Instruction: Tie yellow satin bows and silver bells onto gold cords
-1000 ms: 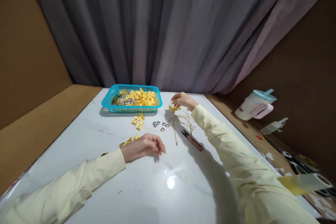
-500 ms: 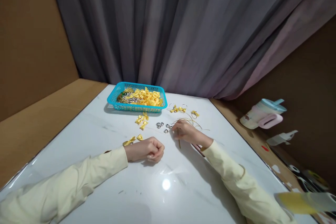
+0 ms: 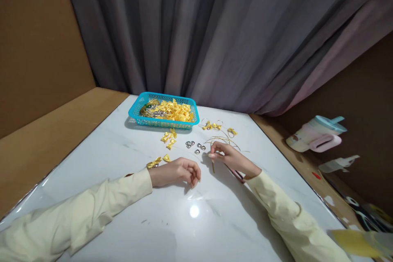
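Note:
My left hand point(image 3: 179, 172) hovers low over the white table, its fingers loosely curled and apart, nothing visible in them. Just behind its wrist lie yellow satin bows point(image 3: 155, 162). My right hand point(image 3: 230, 157) pinches a thin gold cord point(image 3: 213, 167) between thumb and fingertips, one end hanging below. More gold cords point(image 3: 225, 139) lie loosely curved behind that hand. To its left are several silver metal pieces point(image 3: 190, 144) in small clusters. A pink-handled tool point(image 3: 238, 175) is partly hidden under my right wrist.
A blue basket point(image 3: 164, 122) at the back holds yellow bows, silver pieces and gold cord. Loose bows point(image 3: 171, 143) lie before it, and bows with cord loops point(image 3: 231, 132) to its right. A lidded cup point(image 3: 316, 134) and squeeze bottle point(image 3: 339, 164) stand beyond the right edge.
My left hand has loosened from a closed fist and moved slightly right. My right hand has drawn away from the silver pieces, the cord still in its fingers. The view has shifted a little.

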Demonstrator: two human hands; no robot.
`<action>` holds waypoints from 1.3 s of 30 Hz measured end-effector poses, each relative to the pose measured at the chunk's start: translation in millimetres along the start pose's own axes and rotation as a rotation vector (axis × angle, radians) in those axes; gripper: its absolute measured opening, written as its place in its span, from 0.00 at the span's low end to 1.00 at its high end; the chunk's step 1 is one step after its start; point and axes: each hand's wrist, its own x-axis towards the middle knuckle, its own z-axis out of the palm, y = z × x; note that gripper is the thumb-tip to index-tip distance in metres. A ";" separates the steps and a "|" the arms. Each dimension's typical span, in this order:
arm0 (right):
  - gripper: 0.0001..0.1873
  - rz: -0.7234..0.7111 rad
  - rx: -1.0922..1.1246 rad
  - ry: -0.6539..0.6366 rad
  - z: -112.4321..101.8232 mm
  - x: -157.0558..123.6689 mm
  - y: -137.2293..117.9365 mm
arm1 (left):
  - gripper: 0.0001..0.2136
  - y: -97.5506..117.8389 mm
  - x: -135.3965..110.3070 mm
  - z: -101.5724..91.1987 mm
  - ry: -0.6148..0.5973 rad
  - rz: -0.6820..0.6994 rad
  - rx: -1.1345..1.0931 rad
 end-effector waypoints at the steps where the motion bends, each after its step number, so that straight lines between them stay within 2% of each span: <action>1: 0.11 0.010 0.046 -0.012 -1.2 -0.9 -4.8 | 0.07 0.4 -0.6 0.3 -0.007 -0.003 -0.022; 3: 0.13 0.031 0.136 -0.029 -2.6 -2.2 -14.0 | 0.06 1.6 -2.3 1.3 -0.030 -0.020 -0.054; 8: 0.18 0.097 0.328 -0.082 -0.9 -6.4 -33.6 | 0.29 6.1 -3.1 7.0 -0.086 -0.103 -0.303; 10: 0.19 0.122 0.381 -0.104 1.3 -9.4 -40.2 | 0.32 10.0 -0.9 12.3 -0.059 -0.073 -0.395; 12: 0.20 0.141 0.421 -0.122 4.5 -12.5 -45.9 | 0.29 15.8 1.5 18.7 0.021 -0.006 -0.438; 17: 0.21 0.146 0.487 -0.103 16.6 -19.9 -52.2 | 0.08 30.5 2.2 27.8 0.296 0.144 -0.498; 20: 0.20 0.134 0.495 -0.048 24.1 -25.0 -50.8 | 0.07 35.6 -0.9 25.8 0.431 0.149 -0.542; 22: 0.18 0.129 0.492 -0.020 28.9 -28.7 -49.7 | 0.07 37.9 -3.0 23.8 0.448 0.140 -0.541; 25: 0.17 0.140 0.489 -0.026 36.8 -35.2 -49.4 | 0.07 40.8 -5.4 22.3 0.405 0.152 -0.503; 28: 0.16 0.179 0.488 -0.094 43.3 -42.9 -50.3 | 0.08 42.5 -8.1 22.5 0.333 0.142 -0.432; 30: 0.15 0.182 0.390 -0.076 44.0 -48.3 -50.7 | 0.08 42.4 -10.7 23.6 0.266 0.091 -0.360; 32: 0.17 0.106 0.169 0.058 41.5 -52.5 -50.4 | 0.08 41.4 -13.6 25.3 0.196 0.019 -0.287; 35: 0.28 -0.099 -0.165 0.264 37.4 -54.6 -49.5 | 0.09 39.6 -17.5 29.1 0.066 -0.061 -0.147; 37: 0.32 -0.222 -0.279 0.290 37.9 -53.2 -49.9 | 0.10 38.9 -19.5 32.1 -0.021 -0.110 -0.059; 39: 0.28 -0.325 -0.351 0.280 40.5 -50.8 -51.2 | 0.10 38.9 -21.4 35.4 -0.068 -0.172 -0.012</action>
